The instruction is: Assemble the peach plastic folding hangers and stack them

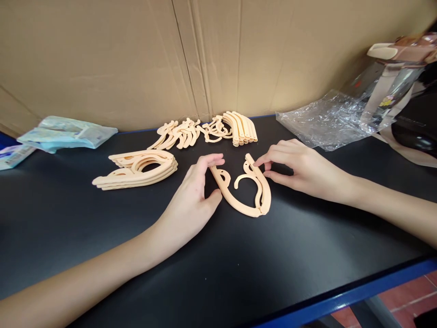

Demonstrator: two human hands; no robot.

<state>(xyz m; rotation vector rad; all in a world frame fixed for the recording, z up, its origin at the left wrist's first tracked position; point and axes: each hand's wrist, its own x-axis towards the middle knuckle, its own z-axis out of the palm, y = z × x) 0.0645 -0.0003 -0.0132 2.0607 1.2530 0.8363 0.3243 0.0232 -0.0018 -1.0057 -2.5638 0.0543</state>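
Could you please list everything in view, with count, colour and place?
Hanger: one, cream, between the hands
Folded hangers: one stack, cream, left of the left hand
Loose pieces: many overlapping, cream, back of table
Blue packet: one, light blue, back left
Small packet: one, white and blue, far left
Plastic bag: one, clear, back right
Bottle: one, clear, brownish lid, pale strap, far right
Unclear object: one, black, right edge
Table: one, black, blue edge, underneath
Panel: brown, behind
Floor tiles: several, reddish, bottom right
Left hand: one, bare, hanger's left side
Right hand: one, bare, hanger's right side
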